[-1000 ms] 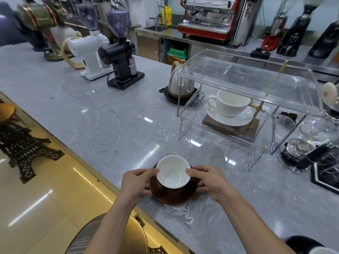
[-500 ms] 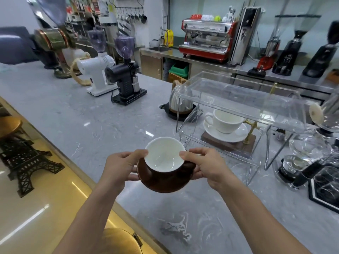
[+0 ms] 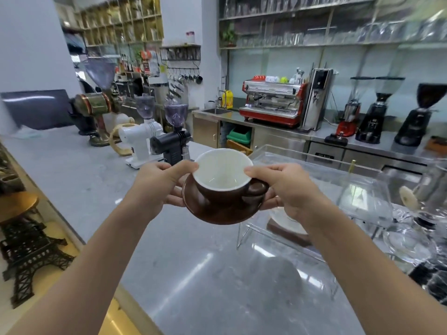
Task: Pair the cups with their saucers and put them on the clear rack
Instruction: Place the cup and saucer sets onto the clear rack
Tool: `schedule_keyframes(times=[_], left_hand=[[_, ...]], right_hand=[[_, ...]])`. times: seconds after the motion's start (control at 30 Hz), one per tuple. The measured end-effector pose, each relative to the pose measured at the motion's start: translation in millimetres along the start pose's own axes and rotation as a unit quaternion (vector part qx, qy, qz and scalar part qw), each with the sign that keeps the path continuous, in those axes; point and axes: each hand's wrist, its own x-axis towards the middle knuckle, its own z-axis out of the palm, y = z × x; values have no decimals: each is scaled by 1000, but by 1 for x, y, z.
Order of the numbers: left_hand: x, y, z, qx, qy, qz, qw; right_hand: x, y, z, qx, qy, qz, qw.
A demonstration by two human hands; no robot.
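A brown cup (image 3: 221, 189) with a white inside sits on a brown saucer (image 3: 217, 212), both held in the air above the marble counter. My left hand (image 3: 157, 187) grips the saucer's left edge with its thumb on the cup rim. My right hand (image 3: 287, 189) grips the right edge, thumb on the rim beside the cup handle. The clear rack (image 3: 338, 187) stands just behind and to the right. On its lower shelf a white saucer (image 3: 285, 221) on a wooden base shows under my right hand; its cup is hidden.
Coffee grinders, one white (image 3: 142, 143) and one black (image 3: 173, 143), stand on the counter (image 3: 205, 274) at the back left. Glass brewing gear (image 3: 416, 213) crowds the right side. A metal tower model (image 3: 26, 252) stands on the lower gold ledge at the left.
Both hands have lifted the brown cup and saucer off the counter and carried them up and forward toward the clear rack. The view has tilted upward.
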Motion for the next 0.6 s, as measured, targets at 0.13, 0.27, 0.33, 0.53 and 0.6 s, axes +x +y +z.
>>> schedule_keyframes(times=[0.13,0.27,0.33,0.53,0.6], left_hand=[[19,28,26,-1,-38,5,999],[45,52,59,2,-76,-9,997],[58,61,75,21,-87,-11,996],[90,81,114,70,-124,-13,990],[101,86,123,87,-133,-9,987]], right_hand=[[13,-26,-25,-5,33,-7,999],[30,-43,-56,-13,57,11,998],[39,-47,-72,-14,66,21,997],[67,-52,-111,-22,86,34,996],[76,-53,-119,-30,95,33,994]])
